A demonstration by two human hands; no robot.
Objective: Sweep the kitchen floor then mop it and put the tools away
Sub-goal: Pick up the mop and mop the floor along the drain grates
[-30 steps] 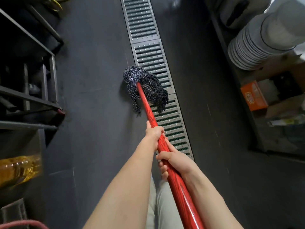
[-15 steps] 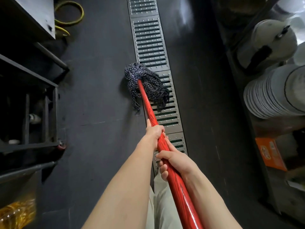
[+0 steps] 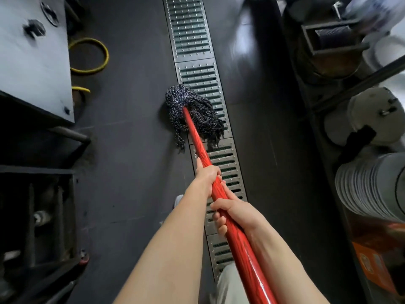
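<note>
Both hands on the red mop handle [image 3: 215, 189], which runs diagonally from near right up to the mop head [image 3: 192, 113] at centre. Left hand [image 3: 207, 174] sits farther along the shaft, fingers wrapped round it, thumb lying up the handle toward the head. Right hand [image 3: 235, 212] is just behind it, nearer the body, fingers curled under the shaft & thumb over the top; the two hands almost touch.

Mop head: dark blue/white twisted strings, spread flat on the dark floor [image 3: 131, 172]. It lies half on the floor, half over the left edge of the metal drain grate [image 3: 197, 69], loose strands trailing back toward the person.

Grate runs near-to-far through the middle of the aisle, slotted panels end to end.

Left side: grey metal counter top [image 3: 32, 62] far left, a yellow hose loop [image 3: 92, 55] on the floor beside it, dark shelving frame [image 3: 43, 216] nearer. Right side: rack w/ stacked white plates [image 3: 370, 189], a pot lid [image 3: 377, 115] on edge, orange box [image 3: 377, 266] near right, blurred. Light trousers [image 3: 230, 286] visible at bottom under the handle.
</note>
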